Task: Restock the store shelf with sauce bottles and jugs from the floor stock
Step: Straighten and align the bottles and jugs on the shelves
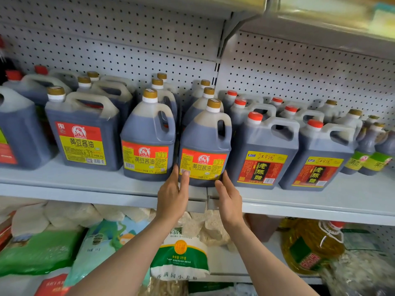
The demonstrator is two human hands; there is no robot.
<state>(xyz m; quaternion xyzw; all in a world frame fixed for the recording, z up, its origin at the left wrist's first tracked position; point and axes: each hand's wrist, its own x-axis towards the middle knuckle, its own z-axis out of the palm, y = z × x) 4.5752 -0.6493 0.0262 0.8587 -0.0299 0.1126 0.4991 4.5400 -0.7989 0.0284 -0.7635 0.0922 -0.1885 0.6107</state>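
From the head camera, the main risk sits right between the hands: the soy sauce jug [205, 144] stands at the very front lip of the shelf [85, 184], over the seam where two shelf sections meet. I judge that a push that is uneven, stronger from one side than the other, could twist the jug or tip it forward off the edge toward the bagged goods [179, 257] below the wrists. A harder shove could also knock it into the matching jug [148, 137] just left of the left hand, or into the vinegar jug [264, 150] just right of the right hand, since both stand close, with little spare room.

The left hand [172, 196] is open, fingers straight and together, with its fingertips [185, 174] lying against the lower left corner of the jug's label. The right hand [228, 198] is also open, fingers extended, its fingertips at the jug's lower right corner; whether they press the plastic or only sit just beside it cannot be told. Neither hand curls round the jug or its handle, so nothing is truly gripped.
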